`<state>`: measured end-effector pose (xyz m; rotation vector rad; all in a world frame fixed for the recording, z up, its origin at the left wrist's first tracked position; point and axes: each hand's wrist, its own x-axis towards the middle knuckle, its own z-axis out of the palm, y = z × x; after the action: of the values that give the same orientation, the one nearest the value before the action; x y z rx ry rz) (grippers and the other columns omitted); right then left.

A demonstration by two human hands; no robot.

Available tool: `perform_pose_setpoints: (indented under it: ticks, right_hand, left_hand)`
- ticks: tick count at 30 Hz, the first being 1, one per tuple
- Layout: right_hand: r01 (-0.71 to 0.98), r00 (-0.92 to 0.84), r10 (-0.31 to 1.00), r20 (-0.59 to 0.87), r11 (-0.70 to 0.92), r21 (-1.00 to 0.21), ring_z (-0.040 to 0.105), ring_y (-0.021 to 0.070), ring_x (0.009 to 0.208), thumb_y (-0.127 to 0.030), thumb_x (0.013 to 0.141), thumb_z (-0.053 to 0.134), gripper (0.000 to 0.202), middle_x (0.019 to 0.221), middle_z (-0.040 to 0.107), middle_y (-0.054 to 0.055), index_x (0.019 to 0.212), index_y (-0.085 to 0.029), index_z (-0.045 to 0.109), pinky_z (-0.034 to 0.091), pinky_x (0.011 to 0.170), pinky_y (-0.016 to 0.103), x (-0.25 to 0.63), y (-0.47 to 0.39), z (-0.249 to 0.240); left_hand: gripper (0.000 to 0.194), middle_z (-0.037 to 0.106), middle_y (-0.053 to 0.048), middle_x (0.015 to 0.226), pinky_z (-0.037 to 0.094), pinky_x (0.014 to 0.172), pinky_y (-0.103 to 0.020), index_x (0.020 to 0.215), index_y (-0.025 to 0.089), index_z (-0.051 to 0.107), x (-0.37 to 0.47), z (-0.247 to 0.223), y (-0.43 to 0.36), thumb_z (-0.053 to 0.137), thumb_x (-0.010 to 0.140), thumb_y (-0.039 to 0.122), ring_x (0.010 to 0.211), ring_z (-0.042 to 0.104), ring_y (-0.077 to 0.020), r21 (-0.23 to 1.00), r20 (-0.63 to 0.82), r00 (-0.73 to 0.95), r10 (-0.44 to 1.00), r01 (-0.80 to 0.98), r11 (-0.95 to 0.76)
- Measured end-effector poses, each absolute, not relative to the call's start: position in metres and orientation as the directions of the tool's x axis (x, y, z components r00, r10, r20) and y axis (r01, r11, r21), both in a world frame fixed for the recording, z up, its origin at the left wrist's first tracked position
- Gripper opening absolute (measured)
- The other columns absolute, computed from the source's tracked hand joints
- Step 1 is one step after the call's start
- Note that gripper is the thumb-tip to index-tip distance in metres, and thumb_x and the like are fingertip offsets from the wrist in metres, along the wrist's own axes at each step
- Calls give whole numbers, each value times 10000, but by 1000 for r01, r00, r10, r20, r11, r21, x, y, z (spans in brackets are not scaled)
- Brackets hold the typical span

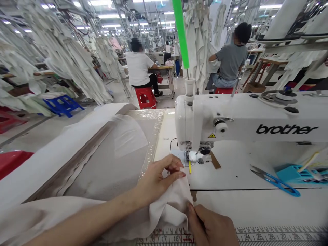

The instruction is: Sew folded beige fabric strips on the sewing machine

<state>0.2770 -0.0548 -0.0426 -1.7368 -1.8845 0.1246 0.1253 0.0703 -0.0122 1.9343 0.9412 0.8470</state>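
A pale off-white fabric piece (174, 194) is stretched between my two hands in front of the sewing machine (246, 116). My left hand (161, 176) pinches its upper edge between thumb and fingers, just left of and below the presser foot (188, 156). Lower down, near the table's front edge, my right hand (208, 223) grips the same edge, thumb on top. The rest of the cloth trails leftward under my left forearm. A short yellow strip (190, 167) sticks out beside the presser foot.
Blue-handled scissors (276, 181) lie on the right beside a blue holder (294, 173). A printed ruler tape (269, 235) runs along the front edge. More white cloth (64, 150) drapes at left. Two people (139, 65) sit at stations beyond, among hanging garments (58, 48).
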Motion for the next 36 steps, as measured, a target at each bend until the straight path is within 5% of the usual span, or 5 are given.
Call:
perform_pose_setpoints:
  ticks: [8, 12, 15, 27, 36]
  right_hand:
    - [949, -313, 916, 251, 310, 56, 553, 187, 372, 35, 555, 590, 265, 471, 611, -8, 572, -228, 577, 144, 382, 309, 279, -23, -6]
    - [775, -627, 706, 330, 610, 167, 622, 202, 657, -68, 644, 556, 402, 1012, 730, 69, 1030, -151, 630, 394, 436, 320, 293, -18, -6]
    - [687, -726, 631, 271, 678, 262, 605, 206, 666, -81, 704, 518, 388, 1165, 700, 143, 1078, -98, 621, 435, 481, 333, 305, -9, -8]
    - [725, -681, 642, 352, 660, 196, 612, 168, 567, -129, 758, 525, 280, 1072, 751, 76, 1000, -144, 666, 456, 438, 302, 314, 9, -16]
    - [718, -695, 682, 227, 643, 266, 625, 155, 492, -117, 679, 579, 537, 1287, 645, 128, 1216, -109, 591, 434, 355, 317, 315, 11, -21]
  left_hand:
    - [103, 622, 46, 675, 383, 575, -244, 865, 224, 569, 139, -1, 88, 578, 811, 137, 623, 570, -145, 721, -13, 573, 820, 573, -389]
    - [44, 603, 37, 652, 380, 556, -243, 788, 215, 557, 137, -5, 93, 580, 805, 181, 592, 548, -141, 764, -4, 550, 835, 541, -353]
    - [46, 608, 34, 639, 368, 532, -236, 767, 212, 565, 136, -10, 96, 590, 801, 194, 579, 551, -136, 778, -2, 538, 843, 531, -337]
    - [48, 658, 22, 682, 448, 559, -255, 817, 221, 615, 138, -25, 101, 646, 805, 187, 612, 594, -148, 809, 67, 504, 861, 477, -343]
    - [111, 737, 3, 929, 470, 842, -344, 932, 223, 665, 120, -5, 101, 556, 944, 206, 914, 637, -191, 539, 386, 631, 673, 438, -719]
